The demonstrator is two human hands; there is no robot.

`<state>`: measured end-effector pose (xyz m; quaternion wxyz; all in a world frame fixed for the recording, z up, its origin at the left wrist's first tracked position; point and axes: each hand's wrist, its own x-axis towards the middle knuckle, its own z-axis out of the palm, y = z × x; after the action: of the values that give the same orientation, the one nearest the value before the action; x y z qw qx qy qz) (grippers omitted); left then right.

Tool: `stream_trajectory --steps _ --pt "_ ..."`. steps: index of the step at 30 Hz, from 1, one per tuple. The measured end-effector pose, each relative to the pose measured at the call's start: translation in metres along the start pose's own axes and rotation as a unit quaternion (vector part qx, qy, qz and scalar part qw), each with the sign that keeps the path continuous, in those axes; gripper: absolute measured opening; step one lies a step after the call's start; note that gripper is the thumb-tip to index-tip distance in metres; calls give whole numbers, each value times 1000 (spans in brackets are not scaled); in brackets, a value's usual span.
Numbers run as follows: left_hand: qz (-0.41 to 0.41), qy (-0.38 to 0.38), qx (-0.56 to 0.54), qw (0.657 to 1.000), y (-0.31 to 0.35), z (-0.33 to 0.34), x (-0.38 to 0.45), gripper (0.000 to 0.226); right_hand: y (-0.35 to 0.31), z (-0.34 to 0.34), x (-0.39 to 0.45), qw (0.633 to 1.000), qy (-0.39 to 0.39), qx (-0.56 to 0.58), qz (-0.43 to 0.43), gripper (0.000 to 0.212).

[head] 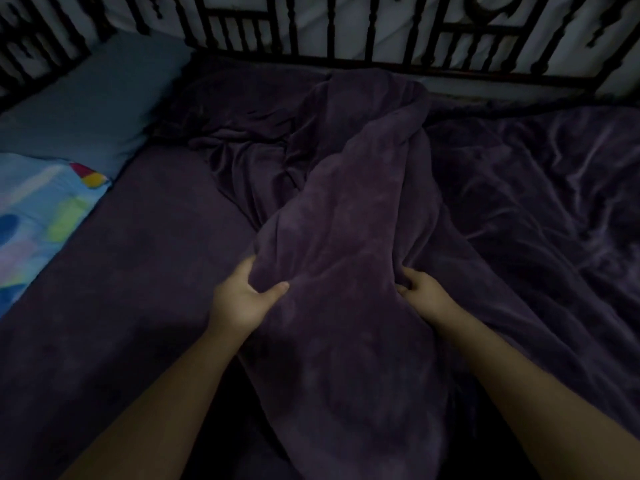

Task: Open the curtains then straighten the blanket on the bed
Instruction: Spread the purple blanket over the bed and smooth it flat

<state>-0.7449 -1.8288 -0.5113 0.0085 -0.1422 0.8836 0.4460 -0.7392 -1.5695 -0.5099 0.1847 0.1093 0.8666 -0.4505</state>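
Observation:
A dark purple fleece blanket [356, 209] lies bunched in a long ridge down the middle of the bed, running from the far rail toward me. My left hand [242, 296] grips the ridge's left side, thumb on top and fingers tucked under the fabric. On the ridge's right side, my right hand [420, 289] holds a fold with curled fingers. More of the blanket spreads wrinkled over the right of the bed [540, 188]. No curtains are in view.
A dark purple sheet [131, 271] covers the mattress on the left. A blue pillow [100, 102] lies at the far left, with a colourful patterned cloth [38, 216] in front of it. A black metal bed rail [349, 32] runs along the far side.

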Motion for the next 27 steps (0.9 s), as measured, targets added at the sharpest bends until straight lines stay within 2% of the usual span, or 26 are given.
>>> stream_trajectory --steps 4,7,10,13,14,15,16,18,19,20,21,23,27 --pt "86 25 59 994 -18 -66 -37 52 -47 44 -42 994 -31 -73 -75 32" --pt "137 -4 103 985 -40 -136 -62 41 -86 90 -75 984 -64 -111 -123 27" --pt "126 -115 141 975 -75 -207 -83 21 -122 138 -107 976 -124 -109 -145 26" --pt "74 -267 148 950 -116 -256 -103 21 -140 183 -128 954 -201 -177 -137 22" --pt "40 -312 170 934 -133 -264 -109 17 -141 200 -133 943 -227 -210 -126 23" --pt "1 -354 213 911 -150 -269 -113 25 -138 217 -136 929 -251 -248 -112 25" --pt "-36 -403 268 874 -166 -270 -116 33 -132 234 -139 914 -270 -288 -93 28" --pt "-97 -484 362 791 -191 -270 -125 32 -114 268 -143 880 -299 -366 -44 36" --pt "-104 -491 369 783 -199 -269 -128 29 -103 282 -144 860 -313 -403 -20 39" --pt "-99 -478 354 798 -206 -269 -128 23 -95 294 -145 839 -326 -435 -2 41" --pt "-94 -450 323 827 -211 -269 -126 17 -90 301 -146 824 -337 -456 11 41" --pt "-59 -387 279 877 -216 -274 -121 21 -89 306 -146 815 -345 -464 31 43" --pt "-39 -381 292 877 -217 -282 -100 29 -95 300 -141 817 -329 -470 58 44"
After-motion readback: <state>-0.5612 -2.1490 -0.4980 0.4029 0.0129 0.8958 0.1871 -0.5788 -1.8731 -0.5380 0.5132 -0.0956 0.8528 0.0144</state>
